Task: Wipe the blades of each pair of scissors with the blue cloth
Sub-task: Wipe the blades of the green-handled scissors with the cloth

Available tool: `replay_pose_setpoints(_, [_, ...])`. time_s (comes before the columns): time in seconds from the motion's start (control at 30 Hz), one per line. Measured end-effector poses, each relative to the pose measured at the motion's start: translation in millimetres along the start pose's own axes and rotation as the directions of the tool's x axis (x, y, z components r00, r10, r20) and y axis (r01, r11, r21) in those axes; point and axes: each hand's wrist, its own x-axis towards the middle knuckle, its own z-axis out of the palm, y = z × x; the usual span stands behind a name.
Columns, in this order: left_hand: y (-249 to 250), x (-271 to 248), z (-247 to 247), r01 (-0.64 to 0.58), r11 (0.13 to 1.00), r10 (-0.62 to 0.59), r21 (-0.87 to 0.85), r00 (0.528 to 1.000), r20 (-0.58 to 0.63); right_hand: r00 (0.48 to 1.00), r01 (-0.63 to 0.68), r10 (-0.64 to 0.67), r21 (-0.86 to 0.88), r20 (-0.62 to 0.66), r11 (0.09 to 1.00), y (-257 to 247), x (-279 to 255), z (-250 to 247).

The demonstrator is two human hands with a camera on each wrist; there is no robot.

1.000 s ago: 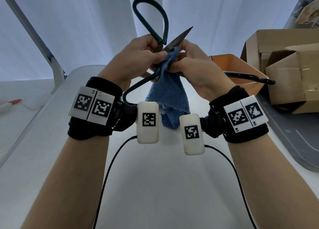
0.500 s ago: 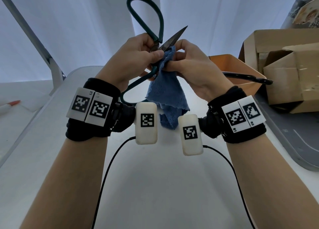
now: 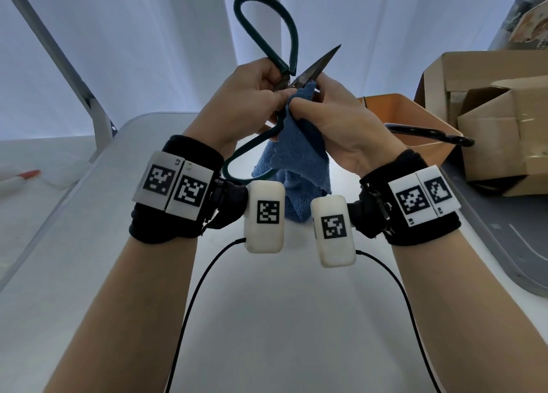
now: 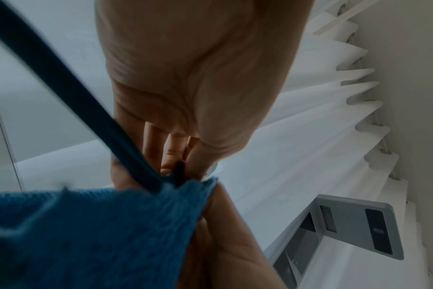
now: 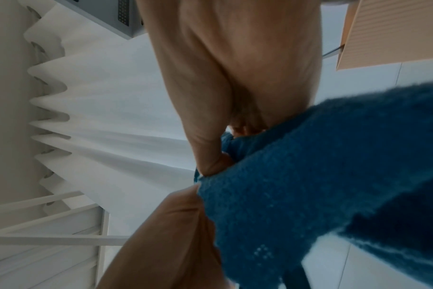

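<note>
Our left hand (image 3: pixel 252 102) grips the open green scissors (image 3: pixel 284 66) near their pivot; beside it, our right hand (image 3: pixel 335 119) pinches the blue cloth (image 3: pixel 299 155) around one blade.

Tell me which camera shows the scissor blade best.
The head view. The dark blade points up and right, its tip clear of the blue cloth pinched by the right hand. The left wrist view shows only a blurred green handle and a dark bit by the fingers; the right wrist view shows no blade.
</note>
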Motion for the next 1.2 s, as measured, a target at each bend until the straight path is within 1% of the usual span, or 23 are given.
replay_pose_setpoints(0.13, [1.6,-0.9,-3.1,-0.012,1.000,0.012,-0.014,1.000,-0.020,1.000,-0.001,0.000,0.019,0.022,1.000,1.0,1.6,-1.5])
replay_pose_setpoints(0.3, [0.9,-2.2,-4.5,0.000,1.000,0.000,0.017,1.000,0.030,0.999,0.006,-0.003,-0.048,0.049,0.999,1.8,0.5,-0.3])
replay_pose_setpoints(0.4, [0.6,-2.0,-3.3,0.003,1.000,-0.003,0.009,0.999,0.044,0.998,-0.003,0.007,-0.059,0.063,0.998,2.1,0.7,-2.4])
replay_pose_setpoints(0.57, [1.1,-1.0,-0.4,-0.012,1.000,0.012,-0.003,1.000,0.024,0.999,0.007,-0.006,-0.023,0.031,1.000,3.0,1.4,-3.8])
replay_pose_setpoints(0.83, [-0.7,-0.3,-2.5,-0.004,1.000,0.004,0.003,1.000,0.000,0.998,0.023,-0.023,-0.006,0.055,1.000,3.2,1.7,-0.4])
replay_pose_setpoints(1.0, [1.3,-1.1,-2.5,-0.014,1.000,0.014,-0.011,1.000,-0.005,0.998,0.048,-0.048,-0.016,0.041,0.999,4.1,2.9,-2.8])
replay_pose_setpoints(1.1, [0.6,-0.9,-5.2,-0.011,1.000,0.011,0.011,1.000,-0.003,0.996,0.063,-0.061,-0.034,0.061,0.997,3.0,2.4,-1.7])
replay_pose_setpoints(1.2, [0.3,-1.3,-8.9,-0.013,1.000,0.013,0.009,1.000,0.006,0.994,0.050,-0.047,-0.023,0.095,0.999,1.6,2.0,-2.8])
